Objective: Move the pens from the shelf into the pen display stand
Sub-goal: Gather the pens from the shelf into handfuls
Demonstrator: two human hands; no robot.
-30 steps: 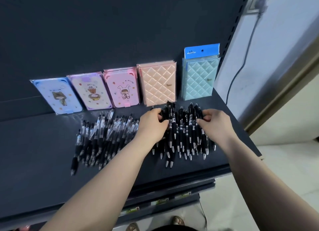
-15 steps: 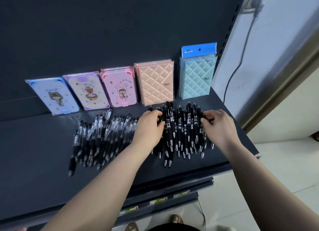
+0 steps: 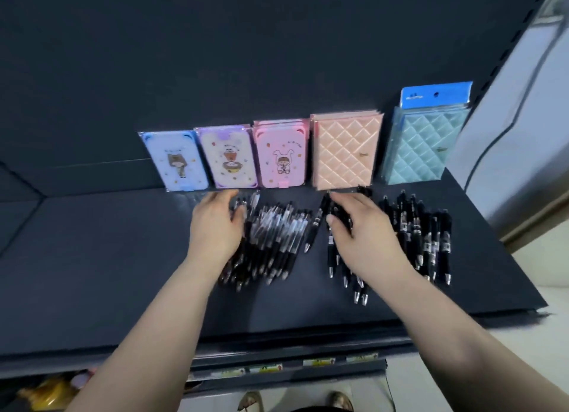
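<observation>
Two piles of pens lie on the dark shelf (image 3: 92, 257). The left pile has clear-barrelled pens (image 3: 277, 236); the right pile has black pens (image 3: 428, 236). My left hand (image 3: 215, 230) lies palm down on the left side of the clear-barrelled pile, fingers stretched out. My right hand (image 3: 360, 239) is spread over the left part of the black pile, thumb apart, and hides several pens under it. One black pen (image 3: 314, 227) lies between the two piles. No pen display stand is in view.
Five flat packs lean on the back panel behind the pens: blue (image 3: 175, 162), purple (image 3: 229, 157), pink (image 3: 281, 156), peach quilted (image 3: 345, 150), teal quilted (image 3: 421, 147). The shelf's front edge (image 3: 308, 328) runs below my arms. A wall with a cable (image 3: 523, 110) stands right.
Both hands have shifted left. My left hand went from the black pile to the clear-barrelled pile's left side; my right hand went from the black pile's right edge to its left part.
</observation>
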